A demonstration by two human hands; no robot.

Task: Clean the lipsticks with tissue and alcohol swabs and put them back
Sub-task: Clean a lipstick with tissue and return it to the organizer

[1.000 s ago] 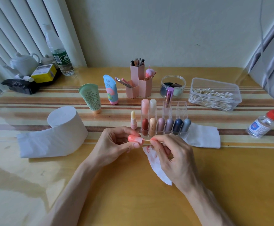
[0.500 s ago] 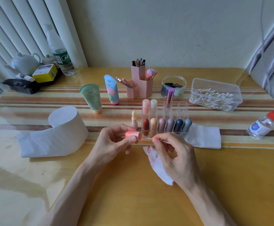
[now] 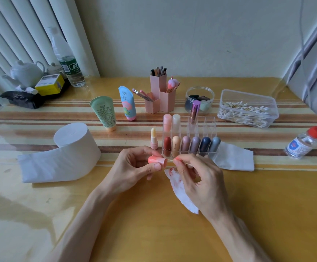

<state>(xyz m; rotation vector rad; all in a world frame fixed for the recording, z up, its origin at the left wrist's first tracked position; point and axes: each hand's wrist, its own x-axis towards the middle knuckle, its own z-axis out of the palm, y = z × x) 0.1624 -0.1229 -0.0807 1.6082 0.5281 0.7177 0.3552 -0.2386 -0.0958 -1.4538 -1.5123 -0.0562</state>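
Lipstick cap (image 3: 157, 160), pink, gripped sideways in left hand (image 3: 135, 165). Swab (image 3: 187, 163) pinched in right hand (image 3: 201, 178), tip at cap mouth; stained tissue (image 3: 180, 195) tucked under same hand.

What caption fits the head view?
Left hand holds a pink cap while right hand pinches a swab and stained tissue.

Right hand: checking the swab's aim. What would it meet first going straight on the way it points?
Probably the open end of the pink cap held by the left hand: the right hand pinches a swab pointing left at it, tip seemingly at its mouth, though depth is unclear.
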